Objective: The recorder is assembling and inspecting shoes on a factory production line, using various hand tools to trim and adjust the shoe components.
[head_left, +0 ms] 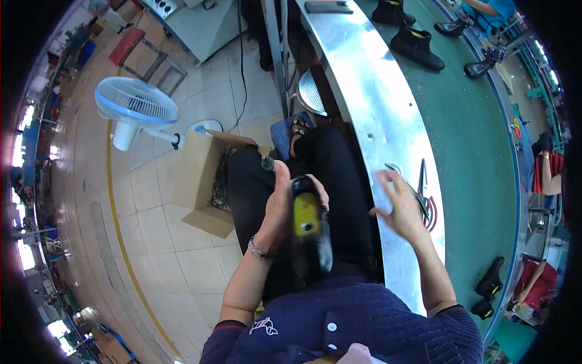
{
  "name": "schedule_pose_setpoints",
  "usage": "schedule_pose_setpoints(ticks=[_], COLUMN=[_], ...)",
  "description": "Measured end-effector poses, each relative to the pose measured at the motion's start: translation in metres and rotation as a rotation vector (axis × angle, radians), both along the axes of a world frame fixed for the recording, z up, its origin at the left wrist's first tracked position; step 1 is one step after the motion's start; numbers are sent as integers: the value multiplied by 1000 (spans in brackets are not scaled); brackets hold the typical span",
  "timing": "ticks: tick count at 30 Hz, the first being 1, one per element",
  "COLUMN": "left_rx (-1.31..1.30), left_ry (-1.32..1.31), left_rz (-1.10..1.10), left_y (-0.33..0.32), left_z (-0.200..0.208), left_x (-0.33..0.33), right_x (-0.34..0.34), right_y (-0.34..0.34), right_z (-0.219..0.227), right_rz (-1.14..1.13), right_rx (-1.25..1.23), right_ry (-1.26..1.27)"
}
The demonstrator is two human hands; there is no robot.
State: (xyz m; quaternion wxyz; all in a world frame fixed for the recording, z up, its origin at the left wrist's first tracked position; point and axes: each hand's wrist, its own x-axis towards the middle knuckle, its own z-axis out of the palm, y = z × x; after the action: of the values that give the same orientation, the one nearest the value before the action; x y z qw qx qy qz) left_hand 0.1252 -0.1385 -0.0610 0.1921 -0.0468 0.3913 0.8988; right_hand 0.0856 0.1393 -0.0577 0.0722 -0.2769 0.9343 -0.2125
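Observation:
Over my lap, my left hand [280,209] is closed around a black boot [327,242] with a yellow-green patch facing up; motion smears its lower end. A small dark green-ended object [267,162] sticks out by the left thumb, and its kind is unclear. Fingers spread, my right hand [398,205] hovers at the metal bench and appears to hold nothing. Beside it on the bench lie hand tools [423,176] with a dark pointed end and red and green handles, partly hidden by the hand. A curved silvery piece [394,166] is just beyond its fingertips.
The shiny metal bench [376,91] runs along my right, next to a green belt [464,121] carrying black boots [418,48]. At my left knee stands an open cardboard box [197,176] with dark contents. A fan [136,103] and red-seated stool [127,47] are farther left.

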Motion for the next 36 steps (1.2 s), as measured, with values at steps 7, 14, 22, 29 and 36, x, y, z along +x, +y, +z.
schedule_pose_setpoints(ticks=[7,14,22,29,36], left_rx=[900,865,51,14,-27], left_ry=[132,-175,-452,-452,-500], left_rz=[-62,144,199,166,113], left_y=[5,-22,-26,-17,-16], left_z=[-24,-24,-96,-108,-120], left_x=[-15,-28,38,41,31], right_x=[-7,23,-9,-50,-157], right_y=[-63,-47,52,185,122], right_z=[25,23,-4,-53,-32], right_rz=[364,-47,-1069,-1256,-785], right_rx=[-446,-570,-795,-71,-479], right_ry=[-617,-574,-216,629,207])
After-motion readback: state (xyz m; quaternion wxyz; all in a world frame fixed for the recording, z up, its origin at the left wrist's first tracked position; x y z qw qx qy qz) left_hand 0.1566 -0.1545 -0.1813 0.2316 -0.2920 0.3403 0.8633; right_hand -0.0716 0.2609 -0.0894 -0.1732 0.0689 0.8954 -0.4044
